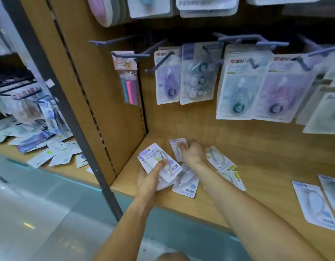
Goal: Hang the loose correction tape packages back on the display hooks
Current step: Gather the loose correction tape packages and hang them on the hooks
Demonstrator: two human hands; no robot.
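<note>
My left hand (149, 180) grips a small stack of white correction tape packages (159, 159) above the left corner of the wooden shelf, thumb pressed on the top card. My right hand (193, 152) rests on the shelf, fingers closed around another package (177, 147) lying near the back. More loose packages lie flat around it: one under my right wrist (186, 182), one to its right (219, 159), others at the far right (313, 202). Grey display hooks (114, 41) stick out of the back panel above; some carry hanging packages (168, 78).
A wooden shelf (257, 166) bears the loose cards, with a side panel (99, 87) on the left. A dark metal upright (68, 110) stands left of it. Beyond, another shelf (50, 151) holds scattered packets. A pack of coloured sticks (129, 80) hangs on the leftmost hook.
</note>
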